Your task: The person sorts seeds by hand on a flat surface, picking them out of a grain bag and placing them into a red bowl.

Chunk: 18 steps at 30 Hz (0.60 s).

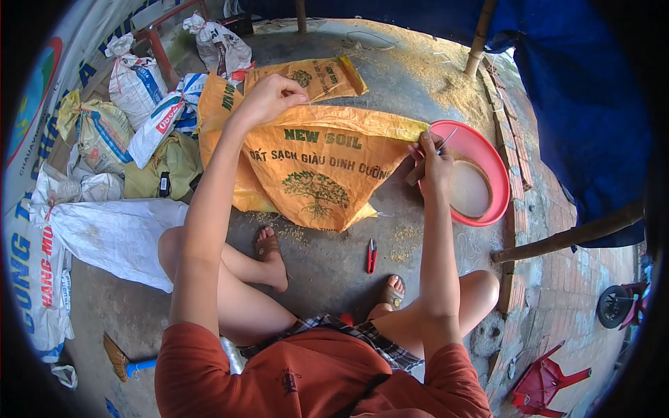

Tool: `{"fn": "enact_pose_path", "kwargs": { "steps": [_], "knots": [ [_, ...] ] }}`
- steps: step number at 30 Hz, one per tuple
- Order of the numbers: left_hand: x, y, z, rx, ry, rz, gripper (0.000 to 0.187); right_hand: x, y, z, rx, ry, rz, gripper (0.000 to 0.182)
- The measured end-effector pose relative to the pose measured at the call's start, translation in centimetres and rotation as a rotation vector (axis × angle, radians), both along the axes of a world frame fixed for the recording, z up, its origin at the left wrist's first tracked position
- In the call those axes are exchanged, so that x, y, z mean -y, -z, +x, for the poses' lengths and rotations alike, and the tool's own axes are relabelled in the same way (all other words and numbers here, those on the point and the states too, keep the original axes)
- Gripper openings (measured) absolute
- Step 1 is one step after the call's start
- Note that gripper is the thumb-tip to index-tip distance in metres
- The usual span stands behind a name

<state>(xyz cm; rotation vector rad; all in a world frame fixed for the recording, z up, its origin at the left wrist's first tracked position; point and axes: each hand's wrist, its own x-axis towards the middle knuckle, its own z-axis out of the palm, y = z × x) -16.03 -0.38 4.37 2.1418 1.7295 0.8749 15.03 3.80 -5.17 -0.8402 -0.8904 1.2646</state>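
Note:
An orange bag printed NEW SOIL (317, 160) is stretched between my two hands. My left hand (275, 99) is closed on the bag's top edge, with fingers pinched together. At the bag's yellow right corner, my right hand (431, 159) is closed, holding that corner and a small metal-bladed tool (447, 138). Something brown, flat and hard to make out, hangs below the right hand. Behind the bag lies another orange bag (327, 78). On the floor in front of me are red-handled snips (371, 258).
A pink basin (496, 174) with a round sieve (470, 188) sits beside my right hand. Tied sacks (136, 80) stand at the left. A white sack (118, 230) lies near my left knee. Bamboo poles (571, 231) and a red stool (547, 380) are at the right.

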Motion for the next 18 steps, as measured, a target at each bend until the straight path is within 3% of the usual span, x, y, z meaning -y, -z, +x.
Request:
{"fn": "enact_pose_path", "kwargs": {
  "steps": [3, 5, 9, 11, 13, 14, 15, 17, 18],
  "knots": [
    [-0.2, -0.5, -1.1, 0.071, -0.01, -0.03, 0.016, 0.1, -0.1, 0.0, 0.005, 0.0, 0.003, 0.015],
    [-0.1, -1.1, -1.2, 0.204, -0.004, 0.181, 0.016, 0.0, -0.1, -0.1, 0.005, -0.003, 0.004, 0.015],
    [2.1, -4.1, -0.5, 0.637, 0.237, 0.151, 0.02, 0.2, -0.2, 0.0, 0.02, -0.005, -0.003, 0.015],
    [3.8, -5.8, -0.2, 0.602, 0.338, 0.133, 0.021, 0.1, -0.1, 0.0, 0.026, -0.011, -0.012, 0.015],
    [6.0, -7.2, 0.9, 0.234, 0.695, -0.071, 0.023, -0.1, 0.2, 0.0, 0.015, -0.003, 0.017, 0.015],
    [6.7, -7.3, 1.6, 0.297, 0.745, -0.247, 0.026, -0.1, 0.1, 0.1, 0.016, 0.002, 0.016, 0.015],
    [6.5, -7.1, 2.4, 0.297, 0.751, -0.248, 0.026, 0.0, 0.0, 0.0, 0.023, 0.002, 0.017, 0.016],
    [5.7, -6.0, 4.3, 0.198, 0.492, 0.015, 0.026, 0.2, -0.1, -0.1, 0.029, 0.008, 0.018, 0.016],
    [4.6, -5.2, 5.1, 0.175, 0.396, 0.019, 0.032, 0.4, -0.2, -0.1, 0.029, 0.0, 0.017, 0.017]
  ]
}}
